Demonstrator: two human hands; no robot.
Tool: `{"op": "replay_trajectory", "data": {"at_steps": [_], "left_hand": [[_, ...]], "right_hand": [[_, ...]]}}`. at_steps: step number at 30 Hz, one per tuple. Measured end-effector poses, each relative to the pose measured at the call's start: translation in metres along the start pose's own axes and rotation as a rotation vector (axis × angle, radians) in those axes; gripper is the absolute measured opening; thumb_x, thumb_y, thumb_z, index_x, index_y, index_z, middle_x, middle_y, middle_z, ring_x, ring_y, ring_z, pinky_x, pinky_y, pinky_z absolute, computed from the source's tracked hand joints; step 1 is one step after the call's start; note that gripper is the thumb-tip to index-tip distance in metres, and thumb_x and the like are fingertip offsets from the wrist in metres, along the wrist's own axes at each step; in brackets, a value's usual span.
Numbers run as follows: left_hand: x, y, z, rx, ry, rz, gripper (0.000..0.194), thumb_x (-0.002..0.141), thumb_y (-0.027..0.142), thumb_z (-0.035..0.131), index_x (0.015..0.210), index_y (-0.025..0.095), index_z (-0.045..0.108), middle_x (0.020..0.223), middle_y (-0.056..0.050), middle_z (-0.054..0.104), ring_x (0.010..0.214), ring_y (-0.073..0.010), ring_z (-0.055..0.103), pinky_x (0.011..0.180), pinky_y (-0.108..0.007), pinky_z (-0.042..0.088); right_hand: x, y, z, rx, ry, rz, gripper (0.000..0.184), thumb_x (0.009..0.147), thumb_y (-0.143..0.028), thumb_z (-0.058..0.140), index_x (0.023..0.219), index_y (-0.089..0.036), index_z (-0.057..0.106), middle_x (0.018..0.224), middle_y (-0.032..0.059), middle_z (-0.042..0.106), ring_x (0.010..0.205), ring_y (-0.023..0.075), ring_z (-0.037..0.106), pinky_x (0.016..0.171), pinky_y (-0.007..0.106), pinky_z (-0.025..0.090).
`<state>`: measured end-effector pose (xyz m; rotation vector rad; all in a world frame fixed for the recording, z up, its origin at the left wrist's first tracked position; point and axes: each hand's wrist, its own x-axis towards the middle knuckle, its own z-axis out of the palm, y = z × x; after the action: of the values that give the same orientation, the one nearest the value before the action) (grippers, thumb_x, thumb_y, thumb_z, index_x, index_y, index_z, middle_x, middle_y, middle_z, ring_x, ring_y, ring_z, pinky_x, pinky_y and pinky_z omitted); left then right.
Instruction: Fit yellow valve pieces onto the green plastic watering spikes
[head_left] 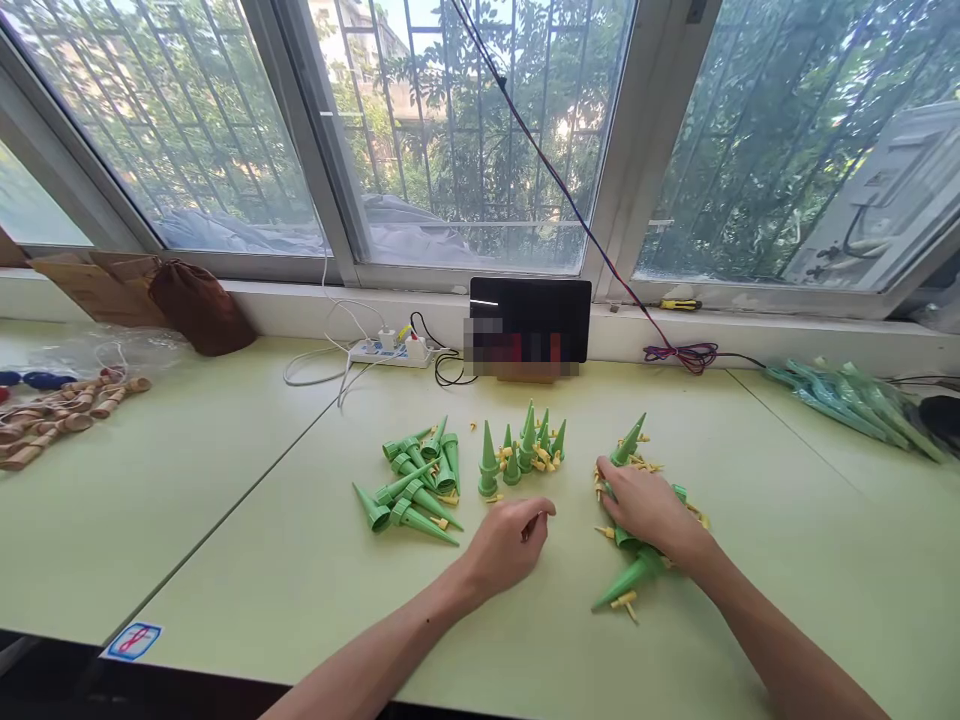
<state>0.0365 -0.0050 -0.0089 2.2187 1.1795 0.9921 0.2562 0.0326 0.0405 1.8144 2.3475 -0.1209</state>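
My left hand [506,545] rests on the table with its fingers curled inward, and nothing shows in it. Just beyond it stands a group of upright green plastic watering spikes [528,445] with small yellow valve pieces [546,460] around them. My right hand [646,510] reaches down over a mixed pile of green spikes [630,580] and yellow valves [624,602]. Its thumb and fingers are bent together at the pile's left side, and what lies between them is mostly hidden. To the left lies a heap of green spikes [420,485], with a few yellow pieces among them.
At the back stand a dark-screened tablet [529,315] and a white power strip [390,352] with cables. Wooden toys [67,415] and a brown pouch [201,308] are at the left. Green plastic-wrapped packets [855,405] lie at the right, below the windows.
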Motion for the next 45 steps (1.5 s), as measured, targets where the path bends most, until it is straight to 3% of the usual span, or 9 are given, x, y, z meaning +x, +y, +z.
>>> {"op": "replay_trajectory", "data": {"at_steps": [7, 16, 25, 30, 33, 36, 40, 42, 45], "left_hand": [[0.001, 0.001, -0.002, -0.005, -0.004, 0.008, 0.026, 0.090, 0.009, 0.046, 0.093, 0.017, 0.071, 0.059, 0.002, 0.058, 0.052, -0.0109, 0.048, 0.056, -0.023, 0.037], [0.001, -0.001, -0.002, 0.017, -0.021, 0.000, 0.027, 0.091, 0.011, 0.044, 0.094, 0.017, 0.070, 0.060, 0.001, 0.058, 0.052, -0.0112, 0.047, 0.057, -0.023, 0.036], [0.003, 0.007, -0.006, -0.004, -0.087, -0.078, 0.024, 0.083, 0.022, 0.062, 0.107, 0.018, 0.065, 0.065, 0.005, 0.055, 0.053, -0.0102, 0.044, 0.057, -0.022, 0.035], [0.004, 0.006, -0.007, 0.017, -0.103, -0.076, 0.004, 0.080, 0.015, 0.056, 0.082, 0.018, 0.058, 0.060, 0.007, 0.042, 0.055, -0.0099, 0.037, 0.055, -0.023, 0.027], [0.004, 0.004, -0.007, 0.033, -0.103, -0.097, 0.013, 0.082, 0.017, 0.055, 0.072, 0.019, 0.048, 0.060, 0.006, 0.039, 0.056, -0.0102, 0.035, 0.055, -0.024, 0.026], [0.004, 0.002, -0.007, 0.067, -0.092, -0.105, 0.030, 0.085, 0.024, 0.059, 0.066, 0.020, 0.036, 0.060, 0.006, 0.037, 0.057, -0.0105, 0.033, 0.056, -0.025, 0.024], [0.004, 0.001, -0.006, 0.098, -0.091, -0.081, 0.037, 0.087, 0.026, 0.060, 0.066, 0.020, 0.029, 0.061, 0.005, 0.037, 0.058, -0.0108, 0.031, 0.058, -0.025, 0.024], [0.004, 0.001, -0.006, 0.104, -0.093, -0.073, 0.038, 0.087, 0.026, 0.060, 0.066, 0.020, 0.029, 0.061, 0.005, 0.037, 0.058, -0.0109, 0.031, 0.058, -0.025, 0.024], [0.004, 0.001, -0.005, 0.101, -0.101, -0.066, 0.038, 0.086, 0.025, 0.061, 0.067, 0.020, 0.029, 0.062, 0.005, 0.038, 0.058, -0.0107, 0.032, 0.058, -0.025, 0.024]], "right_hand": [[0.004, -0.003, 0.007, 0.064, 0.028, 0.043, 0.018, 0.091, -0.009, 0.048, 0.107, -0.016, 0.048, 0.093, 0.0137, 0.071, 0.083, 0.0277, 0.069, 0.059, 0.030, 0.021], [0.004, -0.013, 0.016, 0.306, 0.292, -0.023, 0.010, 0.089, -0.010, 0.047, 0.093, -0.019, 0.045, 0.068, 0.0010, 0.058, 0.059, 0.0176, 0.053, 0.055, 0.026, 0.023], [-0.002, -0.040, 0.022, 0.780, 0.574, -0.343, 0.013, 0.097, -0.019, 0.044, 0.084, -0.023, 0.042, 0.069, -0.0041, 0.050, 0.057, 0.0126, 0.049, 0.057, 0.023, 0.040], [-0.007, -0.051, 0.030, 0.868, 0.631, -0.496, 0.006, 0.099, -0.021, 0.048, 0.093, -0.023, 0.047, 0.077, -0.0017, 0.057, 0.064, 0.0129, 0.060, 0.061, 0.023, 0.048], [-0.008, -0.050, 0.032, 0.860, 0.689, -0.534, 0.003, 0.099, -0.022, 0.049, 0.097, -0.023, 0.049, 0.079, -0.0012, 0.060, 0.066, 0.0131, 0.063, 0.063, 0.023, 0.051], [-0.005, -0.040, 0.025, 0.845, 0.854, -0.436, 0.002, 0.100, -0.025, 0.051, 0.099, -0.023, 0.051, 0.082, 0.0000, 0.064, 0.066, 0.0135, 0.063, 0.064, 0.025, 0.053], [0.005, -0.005, 0.017, 0.803, 1.084, -0.049, 0.017, 0.098, -0.035, 0.054, 0.106, -0.021, 0.053, 0.085, 0.0025, 0.065, 0.066, 0.0163, 0.064, 0.063, 0.029, 0.054], [0.011, 0.017, 0.019, 0.743, 1.098, 0.116, 0.034, 0.094, -0.046, 0.058, 0.114, -0.020, 0.053, 0.095, 0.0059, 0.063, 0.064, 0.0170, 0.062, 0.061, 0.032, 0.053], [0.021, 0.046, 0.030, 0.678, 0.937, 0.227, 0.065, 0.083, -0.057, 0.066, 0.131, -0.017, 0.047, 0.118, 0.0141, 0.057, 0.070, 0.0195, 0.063, 0.068, 0.038, 0.055]]}}
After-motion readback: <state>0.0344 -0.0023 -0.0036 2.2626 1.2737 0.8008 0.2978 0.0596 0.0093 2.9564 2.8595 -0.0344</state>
